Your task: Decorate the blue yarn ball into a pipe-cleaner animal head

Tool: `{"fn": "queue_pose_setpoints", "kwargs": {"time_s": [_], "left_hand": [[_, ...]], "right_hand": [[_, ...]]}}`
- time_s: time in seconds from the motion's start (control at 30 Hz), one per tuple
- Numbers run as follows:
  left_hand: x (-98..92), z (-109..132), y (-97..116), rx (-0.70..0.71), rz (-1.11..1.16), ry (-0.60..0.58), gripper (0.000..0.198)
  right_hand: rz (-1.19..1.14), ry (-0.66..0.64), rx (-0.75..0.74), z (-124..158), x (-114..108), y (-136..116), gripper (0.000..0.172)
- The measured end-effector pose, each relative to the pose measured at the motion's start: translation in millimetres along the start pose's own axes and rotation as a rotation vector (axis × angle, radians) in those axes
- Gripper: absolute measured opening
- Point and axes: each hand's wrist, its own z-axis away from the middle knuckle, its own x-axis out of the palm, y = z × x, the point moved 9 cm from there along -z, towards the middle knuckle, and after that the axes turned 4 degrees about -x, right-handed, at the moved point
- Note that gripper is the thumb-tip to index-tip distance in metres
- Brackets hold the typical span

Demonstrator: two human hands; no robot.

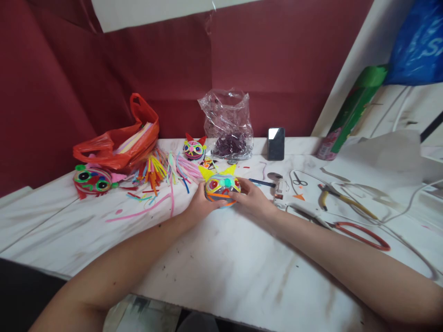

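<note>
A round craft animal head (223,184) with yellow pointed ears, red eyes and a turquoise nose faces me just over the table. Its left side rests in my left hand (200,203), and my right hand (247,196) grips the other side. Both thumbs lie along its lower front, while the remaining fingers are mostly hidden behind it. Just beyond, a similar head with red ears (194,148) stands by the wall. To the right of my right hand lies a white glue gun (282,191).
Bundles of pipe cleaners (155,170) spill beside a red plastic bag (114,145) and another craft head (92,180). A clear bag (230,133) and a phone (276,144) stand at the back. Small scissors (300,180), pliers (346,203), red-handled scissors (363,236) and cables lie right.
</note>
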Motion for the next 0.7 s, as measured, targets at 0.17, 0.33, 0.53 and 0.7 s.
{"fn": "queue_pose_setpoints", "kwargs": {"time_s": [0.17, 0.33, 0.53, 0.7], "left_hand": [[0.4, -0.4, 1.4, 0.019, -0.007, -0.006, 0.07], [-0.2, 3.1, 5.8, 0.035, -0.066, 0.046, 0.068], [1.2, 5.1, 7.2, 0.075, -0.104, 0.064, 0.067], [-2.3, 1.5, 4.3, 0.053, -0.068, 0.063, 0.071]], "right_hand": [[0.052, -0.011, -0.043, -2.1, -1.9, 0.4, 0.051], [-0.023, -0.059, 0.008, -1.1, 3.8, 1.2, 0.048], [0.072, -0.012, 0.007, 0.5, 1.2, -3.3, 0.048], [-0.048, 0.034, 0.104, 1.7, -3.8, 2.8, 0.034]]}}
